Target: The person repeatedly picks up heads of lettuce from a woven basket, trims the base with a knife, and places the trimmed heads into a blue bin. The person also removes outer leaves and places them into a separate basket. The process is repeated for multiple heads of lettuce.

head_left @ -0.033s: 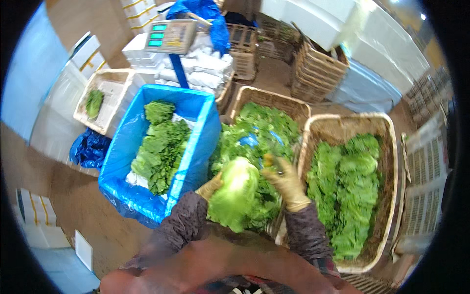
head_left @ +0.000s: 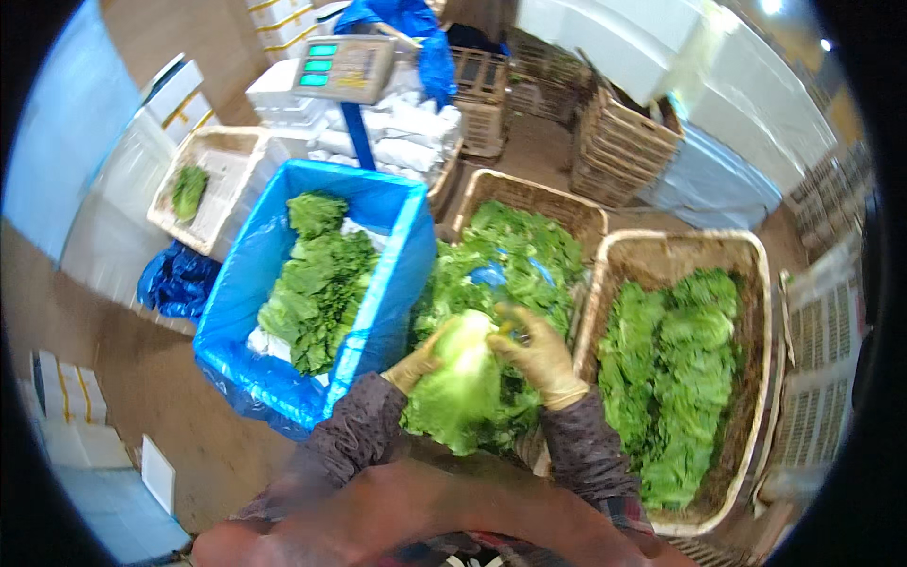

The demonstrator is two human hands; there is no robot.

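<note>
A head of leaf lettuce (head_left: 463, 383) is held in front of me over the middle crate, its pale stem end facing away. My left hand (head_left: 416, 364), in a yellowish glove, is closed around its left side. My right hand (head_left: 536, 354), gloved alike, is at the lettuce's right upper side, with fingers curled around something small, yellow and dark; its kind is too blurred to tell. Beneath lies the middle crate (head_left: 529, 189), full of loose green leaves with bits of blue plastic. Lettuce heads (head_left: 694, 378) lie in rows in the right-hand crate (head_left: 761, 312).
At the left stands a blue-lined bin (head_left: 213, 321) with more lettuce (head_left: 321, 283) inside. A scale display (head_left: 345, 68) rises behind it on a blue post. Farther left, a white crate (head_left: 227, 142) holds one small green bundle. Stacked brown crates (head_left: 619, 142) stand at the back.
My right hand has come in closer to the lettuce and its fingers now meet the upper right side. The whole view has shifted slightly.
</note>
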